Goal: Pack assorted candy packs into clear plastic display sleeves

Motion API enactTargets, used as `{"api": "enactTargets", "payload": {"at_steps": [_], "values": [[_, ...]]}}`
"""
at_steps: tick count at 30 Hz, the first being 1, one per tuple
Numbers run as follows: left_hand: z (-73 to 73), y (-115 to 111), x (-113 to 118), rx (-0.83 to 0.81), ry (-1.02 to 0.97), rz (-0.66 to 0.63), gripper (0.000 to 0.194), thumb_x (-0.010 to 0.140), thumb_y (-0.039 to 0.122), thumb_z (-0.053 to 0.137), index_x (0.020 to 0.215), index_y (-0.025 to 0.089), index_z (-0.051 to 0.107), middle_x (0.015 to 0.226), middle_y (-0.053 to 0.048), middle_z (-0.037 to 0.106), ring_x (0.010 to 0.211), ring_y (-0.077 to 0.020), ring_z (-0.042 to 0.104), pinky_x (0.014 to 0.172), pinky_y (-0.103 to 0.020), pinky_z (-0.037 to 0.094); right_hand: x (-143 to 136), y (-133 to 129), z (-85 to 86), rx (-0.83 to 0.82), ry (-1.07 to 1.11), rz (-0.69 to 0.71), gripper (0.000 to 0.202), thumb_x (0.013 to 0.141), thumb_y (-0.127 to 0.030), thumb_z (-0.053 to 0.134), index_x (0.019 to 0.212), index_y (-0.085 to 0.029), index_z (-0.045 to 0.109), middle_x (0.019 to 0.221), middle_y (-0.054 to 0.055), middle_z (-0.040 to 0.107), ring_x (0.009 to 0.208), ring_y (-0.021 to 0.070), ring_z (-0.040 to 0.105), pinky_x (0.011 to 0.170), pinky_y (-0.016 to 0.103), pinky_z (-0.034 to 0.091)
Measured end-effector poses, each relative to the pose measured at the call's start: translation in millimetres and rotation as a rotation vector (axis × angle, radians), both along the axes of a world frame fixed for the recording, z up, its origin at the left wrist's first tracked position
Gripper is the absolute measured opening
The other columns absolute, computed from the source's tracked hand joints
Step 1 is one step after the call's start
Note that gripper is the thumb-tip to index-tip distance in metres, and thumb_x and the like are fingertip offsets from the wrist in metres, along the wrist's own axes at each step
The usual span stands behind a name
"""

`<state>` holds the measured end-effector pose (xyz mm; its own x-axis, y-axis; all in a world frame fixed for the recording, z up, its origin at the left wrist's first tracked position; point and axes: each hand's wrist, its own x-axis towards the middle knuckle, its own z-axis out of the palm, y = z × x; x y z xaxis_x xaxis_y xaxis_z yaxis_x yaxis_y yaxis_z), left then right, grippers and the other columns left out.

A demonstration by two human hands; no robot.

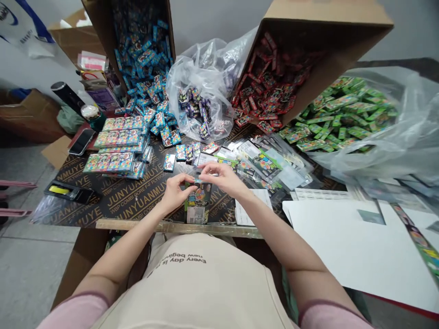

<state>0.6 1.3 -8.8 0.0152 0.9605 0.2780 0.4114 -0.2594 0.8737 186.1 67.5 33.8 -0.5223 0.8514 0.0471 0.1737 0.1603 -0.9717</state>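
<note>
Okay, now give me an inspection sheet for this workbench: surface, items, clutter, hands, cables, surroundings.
Surface: dark printed board, light strip along the front edge.
Job's things: printed packet in hand; small blue boxes, purple boxes, red boxes and green boxes; stacked multi-packs at left.
Clutter: phone, black cylinder, black holder with a yellow part, overlapping clear sleeves.
Hands: left hand pinches the packet's top; right hand is beside it, grip unclear.
Cables: nothing seen.
Surroundings: grey tiled floor, pale wall, carton at far left.
</note>
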Motion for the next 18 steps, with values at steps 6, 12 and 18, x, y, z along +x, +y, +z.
{"api": "enactTargets", "payload": {"at_steps": [6,12,18], "values": [[3.7,0.2,0.0,-0.005,-0.011,-0.023,0.01,0.069,0.016,0.065,0.079,0.016,0.066,0.082,-0.005,0.071,0.076,-0.0166,0.067,0.067,-0.026,0.053,-10.4,-0.9,-6.8,-0.088,-0.06,0.072,0.019,0.071,-0.034,0.068,0.063,-0.017,0.065,0.085,0.006,0.069,0.091,0.0208,0.063,0.076,0.031,0.044],[4.4,0.5,4.5,0.029,0.001,-0.003,0.007,0.069,0.018,0.066,0.076,0.016,0.065,0.078,-0.004,0.071,0.072,-0.0164,0.066,0.062,-0.026,0.051,-10.6,0.1,-12.4,-0.117,-0.054,0.07,0.023,0.071,-0.037,0.067,0.06,-0.018,0.061,0.065,0.002,0.064,0.071,0.0164,0.061,0.062,0.027,0.043],[2.4,2.8,12.1,0.059,-0.026,0.104,0.018,0.071,0.025,0.076,0.065,0.016,0.061,0.068,-0.001,0.067,0.065,-0.0142,0.063,0.063,-0.026,0.048,-15.7,-3.4,-23.5,-0.133,-0.074,0.028,0.019,0.068,-0.034,0.068,0.07,-0.018,0.059,0.063,-0.001,0.061,0.056,0.011,0.054,0.053,0.023,0.039]]}}
